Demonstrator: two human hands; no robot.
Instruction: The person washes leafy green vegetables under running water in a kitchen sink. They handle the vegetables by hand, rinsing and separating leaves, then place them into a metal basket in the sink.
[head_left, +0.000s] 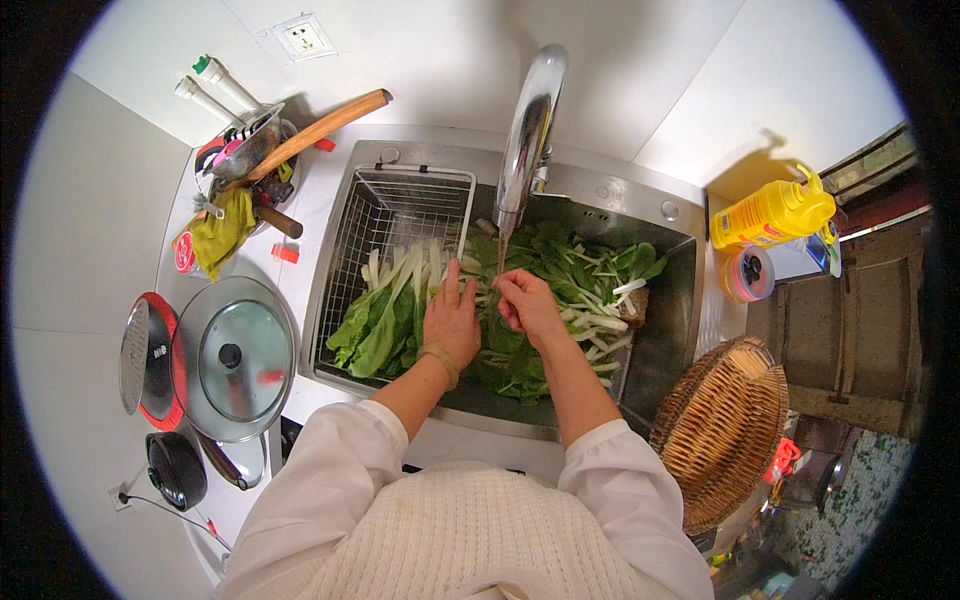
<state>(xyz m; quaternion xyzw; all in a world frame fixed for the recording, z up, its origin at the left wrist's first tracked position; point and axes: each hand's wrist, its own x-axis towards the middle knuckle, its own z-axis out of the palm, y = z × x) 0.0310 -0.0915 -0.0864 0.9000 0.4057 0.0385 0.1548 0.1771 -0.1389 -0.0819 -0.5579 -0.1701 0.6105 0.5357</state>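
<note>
My left hand (452, 319), with a bangle at its wrist, lies palm down with fingers stretched over the right side of the wire basket (466, 217). Leafy greens with pale stalks (386, 315) fill the basket beside it. Under the curved chrome faucet (534, 124), my right hand (529, 300) has its fingertips pinched together by the thin water stream (503, 251). Whether something small is between them is hidden. More loose greens (551, 247) lie beneath and around it in the stainless steel sink (664, 322).
Left of the sink lie a glass pot lid (259, 341), a black lidded pot (178, 471) and a utensil holder with a wooden handle (322, 135) jutting out. To the right stand a yellow pump bottle (769, 214), a small tub (750, 274) and a wicker basket (720, 442).
</note>
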